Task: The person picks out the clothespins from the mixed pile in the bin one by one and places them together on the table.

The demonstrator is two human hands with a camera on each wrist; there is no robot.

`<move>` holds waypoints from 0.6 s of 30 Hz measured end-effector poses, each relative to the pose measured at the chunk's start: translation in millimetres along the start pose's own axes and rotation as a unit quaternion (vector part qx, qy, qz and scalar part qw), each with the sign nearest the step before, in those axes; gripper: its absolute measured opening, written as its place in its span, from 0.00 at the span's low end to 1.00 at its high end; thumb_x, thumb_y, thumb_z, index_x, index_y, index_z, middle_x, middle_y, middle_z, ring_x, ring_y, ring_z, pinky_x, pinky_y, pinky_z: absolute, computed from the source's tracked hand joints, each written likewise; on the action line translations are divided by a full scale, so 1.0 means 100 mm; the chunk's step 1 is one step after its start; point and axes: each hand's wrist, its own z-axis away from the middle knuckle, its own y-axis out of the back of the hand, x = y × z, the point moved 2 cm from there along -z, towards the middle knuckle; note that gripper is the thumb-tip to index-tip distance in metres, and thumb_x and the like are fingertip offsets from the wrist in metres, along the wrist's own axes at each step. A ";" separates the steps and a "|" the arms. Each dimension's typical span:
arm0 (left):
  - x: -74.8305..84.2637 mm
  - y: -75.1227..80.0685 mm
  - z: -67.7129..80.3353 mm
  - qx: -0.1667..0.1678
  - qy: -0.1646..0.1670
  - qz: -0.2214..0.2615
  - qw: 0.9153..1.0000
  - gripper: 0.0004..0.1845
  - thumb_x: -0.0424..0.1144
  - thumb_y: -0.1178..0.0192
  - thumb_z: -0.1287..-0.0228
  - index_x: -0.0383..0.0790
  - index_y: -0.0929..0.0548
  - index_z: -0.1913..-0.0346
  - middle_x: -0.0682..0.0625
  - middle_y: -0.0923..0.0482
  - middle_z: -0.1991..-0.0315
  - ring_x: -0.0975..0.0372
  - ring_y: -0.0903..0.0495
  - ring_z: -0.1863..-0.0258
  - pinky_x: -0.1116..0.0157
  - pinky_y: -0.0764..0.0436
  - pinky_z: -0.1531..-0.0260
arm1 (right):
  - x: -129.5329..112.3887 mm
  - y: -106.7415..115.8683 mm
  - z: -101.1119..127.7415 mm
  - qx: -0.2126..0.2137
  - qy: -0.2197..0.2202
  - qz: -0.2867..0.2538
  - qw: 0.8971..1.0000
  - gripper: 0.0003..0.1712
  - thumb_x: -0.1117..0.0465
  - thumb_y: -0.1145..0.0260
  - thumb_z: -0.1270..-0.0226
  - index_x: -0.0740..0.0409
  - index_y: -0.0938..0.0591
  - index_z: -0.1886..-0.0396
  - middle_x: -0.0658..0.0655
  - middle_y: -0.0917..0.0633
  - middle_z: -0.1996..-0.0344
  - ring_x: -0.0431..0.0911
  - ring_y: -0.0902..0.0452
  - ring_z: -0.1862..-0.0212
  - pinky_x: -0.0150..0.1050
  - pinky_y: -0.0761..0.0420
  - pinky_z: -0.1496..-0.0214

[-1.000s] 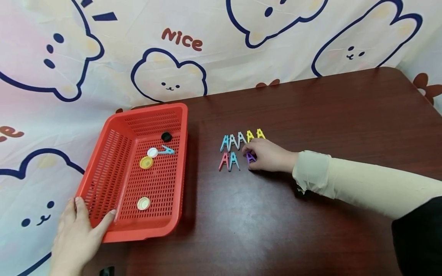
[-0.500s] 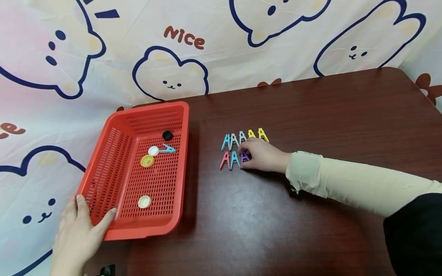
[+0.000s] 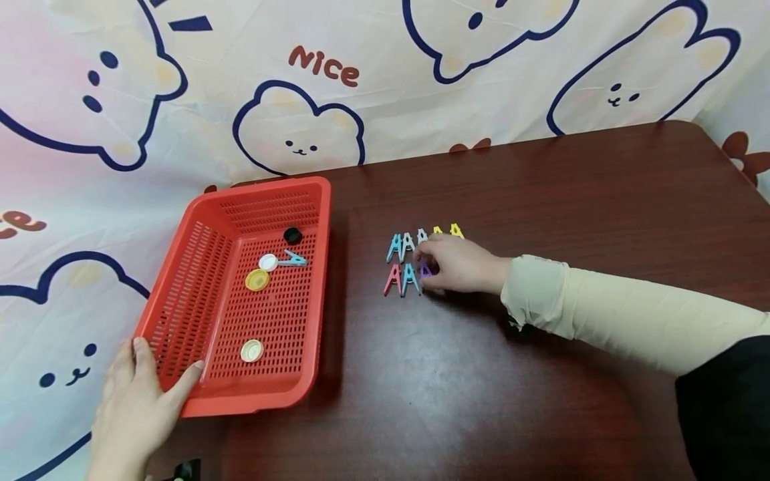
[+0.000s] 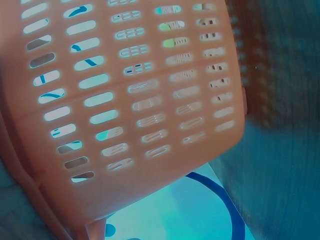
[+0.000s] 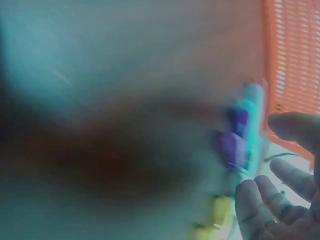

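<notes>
My left hand (image 3: 132, 407) grips the near left corner of a red plastic basket (image 3: 323, 267), its thumb over the rim. In the left wrist view the basket's slotted wall (image 4: 150, 120) fills the picture and the hand is out of sight. At the table's middle, my right hand (image 3: 460, 262) is around a purple clothespin (image 3: 425, 270), which stands beside a blue clothespin (image 3: 410, 278) and a red clothespin (image 3: 392, 279). The right wrist view shows spread fingers (image 5: 250, 200) apart from the blurred purple clothespin (image 5: 232, 147).
Behind is a row of clothespins: blue (image 3: 394, 248), pale ones (image 3: 408, 246), and yellow ones (image 3: 457, 230) partly covered by the hand. Inside the basket lie a blue clothespin (image 3: 293, 258), a black cap (image 3: 293, 236), a white cap (image 3: 268, 262), a yellow cap (image 3: 257, 280) and a cream cap (image 3: 252, 351).
The right hand moved left with the purple clothespin, setting it beside the blue one, and its fingers have since parted from it. The left hand stays on the basket.
</notes>
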 end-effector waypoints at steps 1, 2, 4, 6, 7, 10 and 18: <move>0.00 0.00 0.00 0.000 0.000 0.000 1.000 0.59 0.63 0.49 0.26 0.22 0.73 0.24 0.21 0.75 0.23 0.27 0.63 0.26 0.25 0.51 0.34 | -0.03 0.05 -0.02 0.003 0.002 0.007 1.000 0.21 0.57 0.26 0.34 0.59 0.16 0.44 0.57 0.17 0.51 0.49 0.21 0.53 0.46 0.18 0.49; 0.00 0.01 -0.01 -0.001 0.000 0.000 1.000 0.59 0.63 0.49 0.26 0.22 0.73 0.24 0.21 0.75 0.23 0.27 0.63 0.26 0.25 0.51 0.34 | -0.06 0.10 -0.04 0.006 0.004 0.014 1.000 0.22 0.57 0.26 0.34 0.60 0.16 0.42 0.58 0.17 0.50 0.49 0.21 0.53 0.47 0.18 0.49; 0.00 0.01 -0.01 0.000 -0.001 -0.001 1.000 0.59 0.64 0.49 0.26 0.21 0.73 0.24 0.20 0.75 0.24 0.26 0.63 0.26 0.25 0.51 0.34 | -0.15 0.21 -0.11 0.011 0.010 0.024 1.000 0.24 0.56 0.27 0.32 0.60 0.17 0.40 0.59 0.18 0.47 0.50 0.21 0.52 0.47 0.18 0.47; -0.01 0.01 -0.01 0.000 -0.001 -0.003 1.000 0.59 0.64 0.49 0.26 0.21 0.73 0.24 0.19 0.74 0.24 0.26 0.62 0.26 0.25 0.51 0.34 | -0.26 0.30 -0.18 0.011 0.022 0.034 0.999 0.24 0.56 0.29 0.30 0.60 0.18 0.38 0.59 0.18 0.45 0.51 0.21 0.50 0.48 0.19 0.45; -0.01 0.02 -0.01 0.000 0.000 -0.004 1.000 0.59 0.64 0.49 0.26 0.21 0.73 0.24 0.19 0.74 0.24 0.26 0.62 0.26 0.25 0.51 0.34 | -0.32 0.34 -0.22 0.010 0.028 0.039 0.999 0.24 0.56 0.30 0.29 0.60 0.19 0.37 0.59 0.18 0.44 0.51 0.20 0.48 0.48 0.19 0.43; -0.01 0.03 -0.01 0.001 -0.005 -0.006 1.000 0.59 0.64 0.49 0.25 0.20 0.72 0.25 0.19 0.73 0.24 0.25 0.62 0.27 0.25 0.51 0.34 | -0.56 0.43 -0.34 0.006 0.048 0.059 0.997 0.24 0.55 0.32 0.28 0.59 0.19 0.36 0.58 0.19 0.41 0.49 0.20 0.45 0.46 0.21 0.39; 0.00 0.03 0.00 0.003 -0.010 -0.007 1.000 0.59 0.64 0.49 0.25 0.19 0.72 0.25 0.19 0.73 0.24 0.26 0.61 0.27 0.25 0.50 0.34 | -1.18 0.44 -0.81 0.000 0.124 0.075 0.989 0.19 0.54 0.34 0.25 0.54 0.18 0.39 0.54 0.19 0.43 0.43 0.24 0.46 0.39 0.23 0.41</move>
